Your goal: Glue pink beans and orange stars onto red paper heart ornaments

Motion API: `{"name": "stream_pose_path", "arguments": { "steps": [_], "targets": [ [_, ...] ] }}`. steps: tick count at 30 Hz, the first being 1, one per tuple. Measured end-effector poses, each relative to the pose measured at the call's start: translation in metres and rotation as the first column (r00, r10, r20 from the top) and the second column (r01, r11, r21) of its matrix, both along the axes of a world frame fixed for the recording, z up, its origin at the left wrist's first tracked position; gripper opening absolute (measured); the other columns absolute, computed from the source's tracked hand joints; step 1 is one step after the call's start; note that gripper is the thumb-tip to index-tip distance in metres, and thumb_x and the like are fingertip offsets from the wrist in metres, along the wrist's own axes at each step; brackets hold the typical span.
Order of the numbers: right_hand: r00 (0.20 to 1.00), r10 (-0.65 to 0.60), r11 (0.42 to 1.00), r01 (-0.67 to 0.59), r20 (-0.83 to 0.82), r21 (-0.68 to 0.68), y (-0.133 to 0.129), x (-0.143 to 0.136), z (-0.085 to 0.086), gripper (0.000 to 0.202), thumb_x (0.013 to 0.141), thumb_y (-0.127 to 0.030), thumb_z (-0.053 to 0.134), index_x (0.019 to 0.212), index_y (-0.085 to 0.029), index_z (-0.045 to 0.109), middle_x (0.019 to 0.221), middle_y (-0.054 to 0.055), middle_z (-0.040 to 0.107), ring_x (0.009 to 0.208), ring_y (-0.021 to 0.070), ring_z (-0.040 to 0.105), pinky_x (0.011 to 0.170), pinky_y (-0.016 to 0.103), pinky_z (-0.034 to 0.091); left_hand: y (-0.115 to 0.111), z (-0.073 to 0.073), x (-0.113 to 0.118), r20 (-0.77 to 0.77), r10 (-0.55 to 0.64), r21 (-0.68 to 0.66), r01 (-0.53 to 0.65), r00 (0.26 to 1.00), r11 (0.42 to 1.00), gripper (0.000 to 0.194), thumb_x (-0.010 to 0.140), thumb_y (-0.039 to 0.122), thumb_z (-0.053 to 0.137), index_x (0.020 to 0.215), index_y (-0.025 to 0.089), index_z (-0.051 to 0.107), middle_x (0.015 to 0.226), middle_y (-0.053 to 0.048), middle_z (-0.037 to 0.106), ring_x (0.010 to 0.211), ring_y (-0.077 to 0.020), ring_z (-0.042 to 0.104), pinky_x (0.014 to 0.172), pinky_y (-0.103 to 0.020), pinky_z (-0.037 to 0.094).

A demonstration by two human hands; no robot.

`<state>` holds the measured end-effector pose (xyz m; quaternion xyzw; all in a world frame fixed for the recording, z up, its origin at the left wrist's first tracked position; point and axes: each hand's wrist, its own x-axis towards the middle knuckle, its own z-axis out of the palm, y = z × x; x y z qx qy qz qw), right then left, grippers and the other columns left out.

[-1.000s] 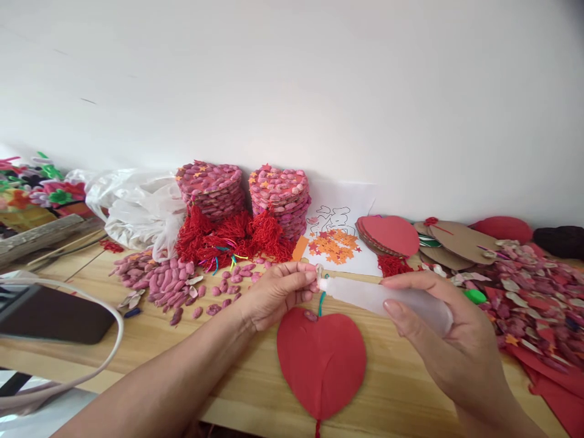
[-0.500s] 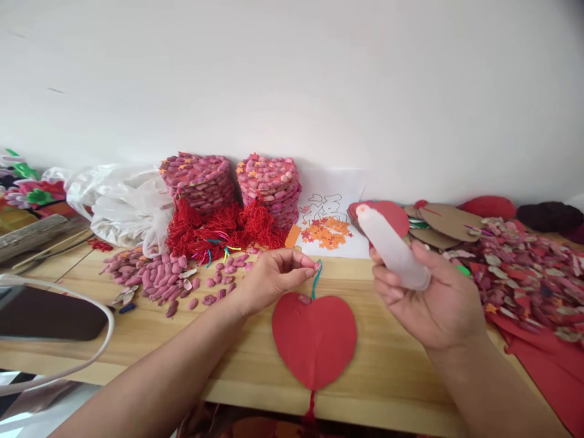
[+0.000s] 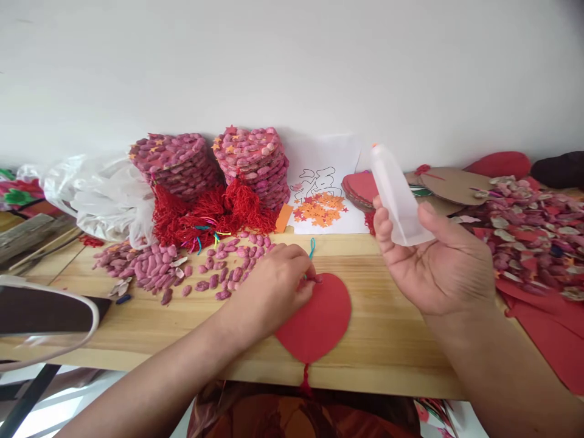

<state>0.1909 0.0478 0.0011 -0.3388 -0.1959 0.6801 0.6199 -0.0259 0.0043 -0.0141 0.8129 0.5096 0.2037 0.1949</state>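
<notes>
On the table's front part lies a red heart-shaped piece [image 3: 326, 319], with a teal loop [image 3: 312, 247] at its top and a red cord [image 3: 306, 374] at its point. My left hand [image 3: 278, 289] covers its upper left lobe. The fingers are pinched at the top notch on a small pink-dyed peanut [image 3: 318, 278], mostly hidden by the fingertips. Raised over the table on the right, my right hand [image 3: 438, 267] grips a translucent white glue bottle [image 3: 396, 198], its orange tip pointing up.
Loose pink peanuts [image 3: 152, 267] lie left of the heart. Behind stand two peanut-covered stacks [image 3: 250, 161] with red tassels [image 3: 196, 222]. Orange paper stars [image 3: 322, 210] rest on a white sheet [image 3: 328, 152]. A shell-covered pile [image 3: 533, 237] is at right, a dark device [image 3: 45, 310] at left.
My left hand has come down from beside the teal loop onto the heart's top. My right hand has tilted the glue bottle more upright. The whole view has shifted somewhat.
</notes>
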Motion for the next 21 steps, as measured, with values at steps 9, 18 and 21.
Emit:
{"name": "stream_pose_path", "arguments": {
  "steps": [9, 18, 21],
  "targets": [
    [0.999, 0.030, 0.991, -0.034, -0.036, -0.129, -0.002, -0.002, 0.008, 0.037, 0.095, -0.035, 0.052, 0.118, -0.013, 0.069, 0.106, 0.012, 0.073, 0.074, 0.0124, 0.071, 0.050, 0.013, 0.054, -0.011, 0.002, 0.018, -0.343, -0.006, 0.070, 0.032, 0.939, 0.997, 0.010, 0.089, 0.012, 0.059, 0.086, 0.013, 0.068, 0.092, -0.008, 0.065, 0.089, -0.0251, 0.059, 0.082, -0.042, 0.052],
    [0.983, 0.178, 0.978, -0.183, -0.050, -0.101, 0.000, -0.001, 0.000, 0.033, 0.093, -0.044, 0.050, 0.105, -0.020, 0.070, 0.069, 0.002, 0.057, 0.048, 0.0098, 0.045, 0.037, 0.021, 0.038, -0.007, -0.006, 0.014, -0.306, 0.015, 0.047, 0.000, 0.952, 0.999, 0.009, 0.089, 0.011, 0.058, 0.087, 0.014, 0.067, 0.094, -0.008, 0.065, 0.091, -0.0244, 0.059, 0.085, -0.044, 0.053],
    [0.979, 0.206, 0.978, -0.206, -0.009, -0.041, -0.004, -0.003, -0.004, 0.027, 0.091, -0.040, 0.059, 0.108, -0.022, 0.070, 0.088, 0.005, 0.064, 0.067, 0.0139, 0.057, 0.050, 0.023, 0.047, -0.007, -0.008, 0.013, -0.303, 0.006, 0.051, 0.010, 0.953, 0.999, 0.009, 0.090, 0.012, 0.058, 0.088, 0.014, 0.067, 0.094, -0.008, 0.065, 0.092, -0.0250, 0.059, 0.088, -0.047, 0.052]
  ]
}}
